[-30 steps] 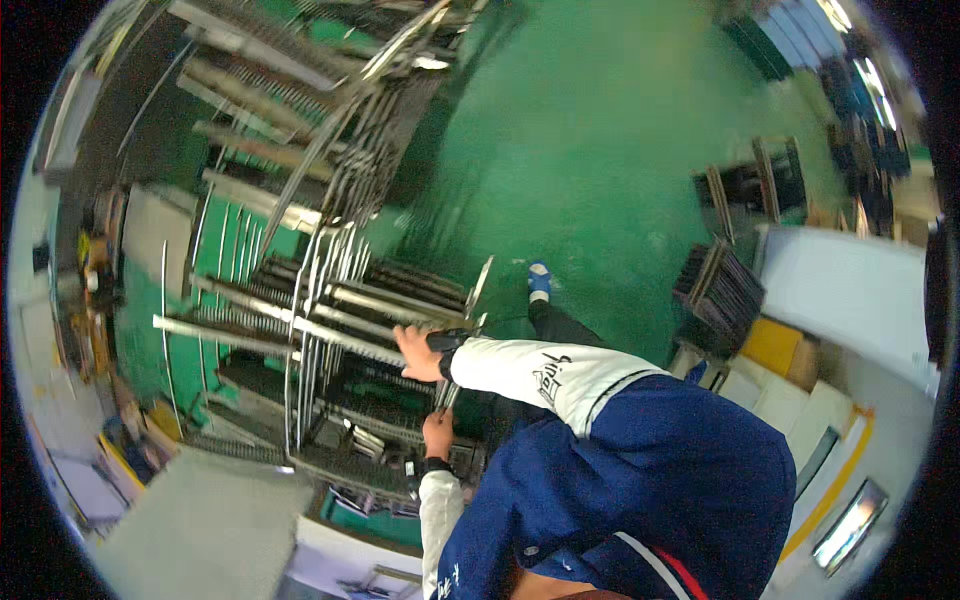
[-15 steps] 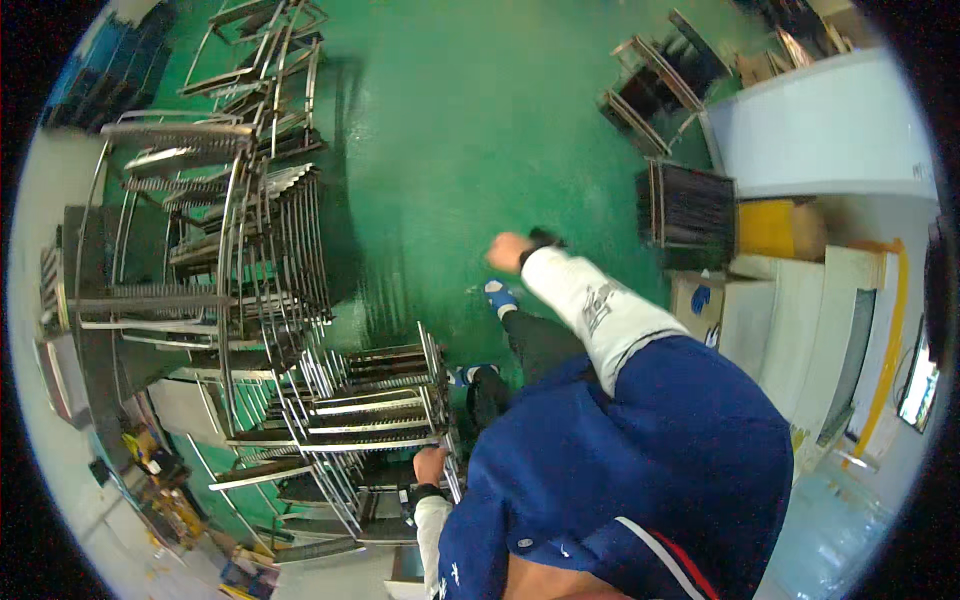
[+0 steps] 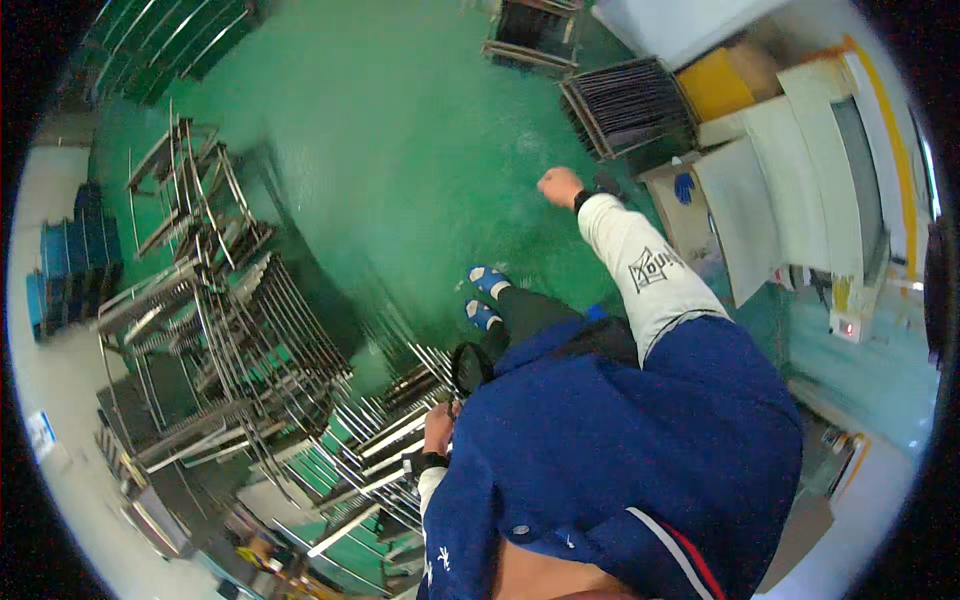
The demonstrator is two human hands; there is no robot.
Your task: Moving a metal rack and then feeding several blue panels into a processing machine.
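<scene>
My left hand (image 3: 438,426) is low at my left side, fingers curled, against the edge of a metal rack (image 3: 395,440) with rows of thin rods. Whether it grips a rack bar or something small cannot be made out. A dark rounded thing (image 3: 470,370) shows just beyond that hand, between the rack and my leg. My right arm stretches forward over the green floor (image 3: 400,150). At its end my right hand (image 3: 561,187) is closed in a loose fist, and nothing shows in it.
More metal racks (image 3: 215,350) crowd the left side. Dark slatted racks (image 3: 630,105) stand ahead on the right, near a cardboard box (image 3: 690,205) with a blue glove (image 3: 684,187) on it. Pale panels (image 3: 820,150) line the right. Blue stacked crates (image 3: 75,265) are at far left.
The view has turned to the right, and the racks have swung round in it. My feet have come closer together. My right hand has shifted rightward and forward; my left stays beside the rack.
</scene>
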